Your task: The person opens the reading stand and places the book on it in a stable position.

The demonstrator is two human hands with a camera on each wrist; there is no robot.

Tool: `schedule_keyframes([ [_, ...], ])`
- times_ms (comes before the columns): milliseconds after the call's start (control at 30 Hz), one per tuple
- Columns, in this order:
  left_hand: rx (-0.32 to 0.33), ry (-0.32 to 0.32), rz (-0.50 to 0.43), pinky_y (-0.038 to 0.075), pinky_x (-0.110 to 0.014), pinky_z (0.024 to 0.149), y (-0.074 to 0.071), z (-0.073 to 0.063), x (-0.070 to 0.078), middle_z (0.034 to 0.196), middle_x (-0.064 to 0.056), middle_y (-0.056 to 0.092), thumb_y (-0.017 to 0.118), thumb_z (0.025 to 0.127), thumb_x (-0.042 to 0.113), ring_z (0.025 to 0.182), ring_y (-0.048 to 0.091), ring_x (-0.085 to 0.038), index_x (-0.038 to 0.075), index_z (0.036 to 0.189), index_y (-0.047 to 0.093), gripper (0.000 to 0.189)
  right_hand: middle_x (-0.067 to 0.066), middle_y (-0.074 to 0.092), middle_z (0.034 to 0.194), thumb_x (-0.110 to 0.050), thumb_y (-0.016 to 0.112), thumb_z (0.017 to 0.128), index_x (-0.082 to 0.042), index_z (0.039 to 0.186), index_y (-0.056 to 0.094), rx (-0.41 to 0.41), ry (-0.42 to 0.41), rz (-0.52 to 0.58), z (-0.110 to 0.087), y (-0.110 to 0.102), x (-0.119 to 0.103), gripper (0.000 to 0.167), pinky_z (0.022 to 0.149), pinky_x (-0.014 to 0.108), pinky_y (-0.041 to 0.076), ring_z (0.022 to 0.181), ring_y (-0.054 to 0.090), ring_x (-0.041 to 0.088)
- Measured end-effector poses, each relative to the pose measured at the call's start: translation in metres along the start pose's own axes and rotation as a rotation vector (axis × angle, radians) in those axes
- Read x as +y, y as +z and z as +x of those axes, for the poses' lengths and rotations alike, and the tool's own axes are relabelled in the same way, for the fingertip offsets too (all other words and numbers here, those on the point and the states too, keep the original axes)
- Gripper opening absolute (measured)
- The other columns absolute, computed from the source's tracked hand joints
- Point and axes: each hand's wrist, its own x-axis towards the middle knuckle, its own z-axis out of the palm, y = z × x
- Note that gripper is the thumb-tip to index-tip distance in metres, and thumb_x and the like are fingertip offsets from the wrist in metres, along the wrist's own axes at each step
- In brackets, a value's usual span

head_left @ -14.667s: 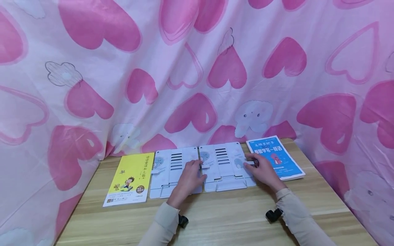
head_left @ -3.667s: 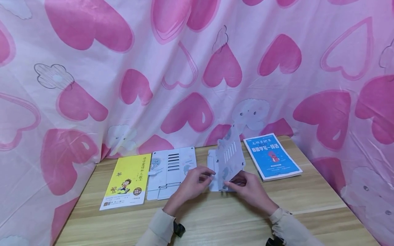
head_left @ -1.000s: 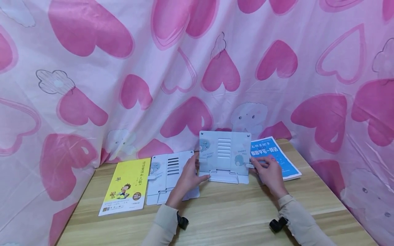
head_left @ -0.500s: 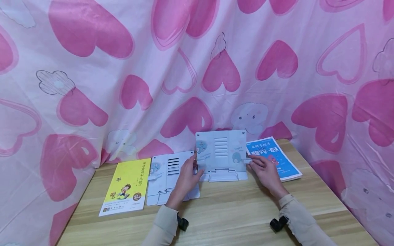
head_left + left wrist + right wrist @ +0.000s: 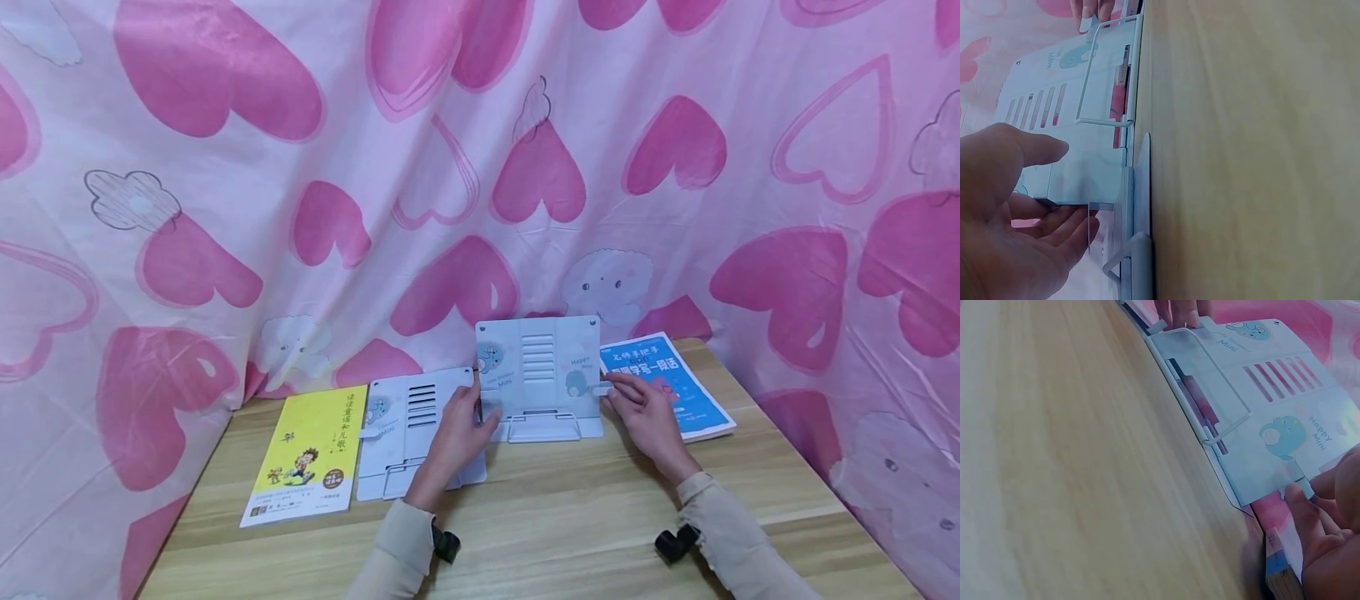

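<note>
A pale blue metal book stand (image 5: 538, 367) with slots and a small animal print is propped up in the middle of the head view. At its left edge my left hand (image 5: 459, 429) holds it, thumb over the front and fingers behind, as the left wrist view shows. On the opposite edge, my right hand (image 5: 1329, 531) pinches the stand's small side tab (image 5: 1300, 486) between thumb and fingers. A wire page holder (image 5: 543, 428) sticks out at the front of the foot. A second, matching stand (image 5: 397, 450) lies flat on the left, partly covered by my left hand.
A yellow book (image 5: 311, 450) lies left of the flat stand. Behind my right hand is a blue book (image 5: 693, 400), partly covered. The wooden table (image 5: 570, 525) ends at a pink heart-patterned curtain (image 5: 450, 167) at the back and sides.
The right stand lay flat at first, then was turned sideways with its panel lifted. It now stands propped up facing me, shifted slightly left over the last second. The books and flat stand stayed put.
</note>
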Motion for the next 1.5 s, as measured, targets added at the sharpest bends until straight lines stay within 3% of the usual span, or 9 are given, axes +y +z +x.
schedule_keyframes([
  [133,0.025,-0.003,-0.013,0.057,-0.043,0.105,0.0,0.0,0.002,0.144,-0.017,0.061,0.074,0.103,0.024,0.122,0.061,-0.029,0.003,0.167,0.036,0.077,0.017,0.061,0.157,-0.035,0.059,0.113,-0.011,0.155,0.056,-0.014,-0.018,-0.088,0.001,-0.005,-0.001,0.05,0.109,0.027,0.051,0.142,0.062,0.035],
  [333,0.214,-0.055,-0.035,0.05,-0.051,0.118,0.004,-0.003,0.018,0.152,-0.02,0.047,0.075,0.099,0.02,0.14,0.044,-0.033,0.005,0.168,0.031,0.083,0.023,0.059,0.156,-0.029,0.055,0.115,-0.005,0.156,0.053,0.028,-0.055,-0.252,0.005,-0.026,0.004,0.048,0.123,0.058,0.045,0.146,0.056,0.042],
  [500,0.293,0.063,-0.065,0.05,-0.046,0.106,0.01,-0.005,0.043,0.136,-0.018,0.056,0.077,0.097,0.016,0.129,0.047,-0.032,0.005,0.155,0.05,0.065,0.033,0.052,0.156,-0.024,0.056,0.113,-0.001,0.158,0.049,0.142,-0.013,-0.396,0.011,-0.061,0.013,0.052,0.12,0.073,0.04,0.145,0.047,0.054],
  [600,0.219,0.171,-0.107,0.056,-0.044,0.101,0.019,-0.007,0.06,0.126,-0.016,0.066,0.077,0.098,0.013,0.12,0.06,-0.033,0.003,0.145,0.059,0.051,0.039,0.043,0.158,-0.03,0.058,0.112,0.005,0.161,0.041,0.158,0.059,-0.504,0.013,-0.079,0.018,0.062,0.119,0.079,0.033,0.145,0.037,0.061],
  [700,0.066,0.195,-0.149,0.061,-0.038,0.099,0.032,-0.011,0.076,0.123,-0.013,0.071,0.074,0.101,0.013,0.114,0.068,-0.028,0.006,0.143,0.062,0.044,0.043,0.035,0.161,-0.043,0.057,0.112,0.011,0.164,0.028,0.101,0.134,-0.583,0.015,-0.087,0.023,0.08,0.119,0.081,0.031,0.144,0.032,0.063],
  [867,-0.21,0.072,-0.204,0.06,-0.025,0.099,0.062,-0.018,0.103,0.133,-0.001,0.071,0.072,0.105,0.025,0.117,0.066,-0.01,0.021,0.148,0.061,0.045,0.045,0.03,0.162,-0.055,0.053,0.111,0.016,0.164,0.017,0.033,0.191,-0.61,0.017,-0.088,0.026,0.095,0.119,0.08,0.033,0.145,0.031,0.065],
  [1000,-0.343,-0.004,-0.252,0.06,-0.023,0.099,0.089,-0.015,0.115,0.135,0.002,0.07,0.074,0.104,0.03,0.113,0.065,-0.001,0.021,0.15,0.061,0.049,0.045,0.031,0.161,-0.054,0.054,0.111,0.015,0.164,0.018,0.039,0.211,-0.624,0.016,-0.089,0.025,0.095,0.118,0.081,0.034,0.143,0.031,0.065],
  [1200,-0.392,-0.103,-0.313,0.061,-0.023,0.097,0.126,-0.004,0.122,0.131,0.002,0.075,0.077,0.1,0.026,0.105,0.069,0.0,0.013,0.148,0.063,0.052,0.044,0.031,0.161,-0.059,0.055,0.109,0.012,0.166,0.014,0.033,0.264,-0.59,0.015,-0.091,0.022,0.1,0.12,0.078,0.035,0.142,0.033,0.062],
  [1500,-0.3,-0.207,-0.472,0.061,-0.019,0.086,0.153,0.002,0.124,0.102,0.008,0.072,0.079,0.097,0.015,0.09,0.067,-0.001,0.01,0.137,0.07,0.042,0.045,0.033,0.159,-0.062,0.054,0.108,0.016,0.164,0.018,0.012,0.259,-0.591,0.012,-0.092,0.018,0.102,0.12,0.078,0.035,0.14,0.035,0.062],
])
